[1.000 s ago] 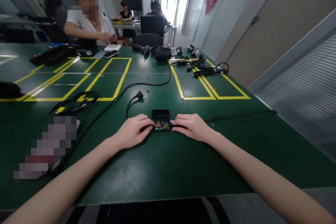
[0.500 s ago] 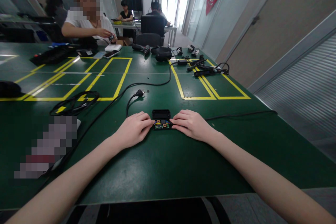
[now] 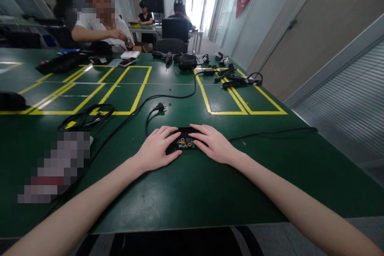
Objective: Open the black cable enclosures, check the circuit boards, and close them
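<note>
A small black power adapter case [image 3: 185, 129] lies on the green table between my hands, its lid tipped back on the far side. Inside its near half sits a circuit board [image 3: 186, 144] with copper coils and blue parts. My left hand [image 3: 159, 148] is open at the left end, fingertips at the lid and thumb near the front edge. At the right end, my right hand [image 3: 214, 144] is also open, its spread fingers reaching over the lid and board. Both hands partly hide the case. Black cords leave it on either side, one ending in a plug [image 3: 160, 107].
A coiled black cable [image 3: 85, 118] and a blurred flat object [image 3: 60, 164] lie to the left. Farther back are a power drill [image 3: 163, 56], a black pouch [image 3: 187, 62] and tangled cables [image 3: 237, 80]. A co-worker [image 3: 102, 28] sits across the table, hands on a small item.
My fingers have left their pinch at the ends of the board and spread apart, moving up toward the lid. The case stays in about the same place.
</note>
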Motion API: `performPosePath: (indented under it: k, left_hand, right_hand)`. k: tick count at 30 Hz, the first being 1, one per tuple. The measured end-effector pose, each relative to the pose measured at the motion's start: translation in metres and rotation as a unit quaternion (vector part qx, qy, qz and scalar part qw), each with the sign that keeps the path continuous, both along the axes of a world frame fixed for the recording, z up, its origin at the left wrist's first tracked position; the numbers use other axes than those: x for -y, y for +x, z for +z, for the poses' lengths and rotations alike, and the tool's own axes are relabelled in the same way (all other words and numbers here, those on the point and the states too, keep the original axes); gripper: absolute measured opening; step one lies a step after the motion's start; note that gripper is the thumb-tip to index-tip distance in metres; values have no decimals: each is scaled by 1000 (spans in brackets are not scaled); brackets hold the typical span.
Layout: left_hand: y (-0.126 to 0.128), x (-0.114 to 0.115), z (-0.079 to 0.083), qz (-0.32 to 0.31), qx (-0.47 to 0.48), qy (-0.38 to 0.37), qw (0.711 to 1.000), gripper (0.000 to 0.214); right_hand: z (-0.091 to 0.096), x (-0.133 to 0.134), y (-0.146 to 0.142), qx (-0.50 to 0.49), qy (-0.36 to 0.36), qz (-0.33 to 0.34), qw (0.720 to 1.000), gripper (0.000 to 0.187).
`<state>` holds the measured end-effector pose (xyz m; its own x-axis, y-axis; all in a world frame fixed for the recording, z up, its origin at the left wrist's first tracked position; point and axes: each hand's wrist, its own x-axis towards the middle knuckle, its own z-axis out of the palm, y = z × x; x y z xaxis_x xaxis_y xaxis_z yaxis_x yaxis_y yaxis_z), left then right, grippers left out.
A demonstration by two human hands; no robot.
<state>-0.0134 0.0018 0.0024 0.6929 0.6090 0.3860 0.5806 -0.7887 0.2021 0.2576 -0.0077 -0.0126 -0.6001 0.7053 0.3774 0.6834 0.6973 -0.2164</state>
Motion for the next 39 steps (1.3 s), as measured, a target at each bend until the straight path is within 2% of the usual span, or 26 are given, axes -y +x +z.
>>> performPosePath:
  k: [3,12,21,30,39]
  left_hand:
    - [0,-1,-2,-7,-9,0,1000,41]
    - [-2,-1,0,-14,-3,-1,1000,41]
    - [-5,-3,-7,7,-7,-18,1000,47]
    - [-5,-4,-5,8,29,-42,999,45]
    - [-5,-4,-11,18,34,-70,997,51]
  right_hand:
    - [3,1,1,-29,-11,17,999,31]
    - [4,1,0,-88,6,48,995,28]
    - [1,1,1,-92,12,50,994,27]
    - [2,1,3,-89,9,55,994,26]
    - [1,1,3,-110,2,68,992,26]
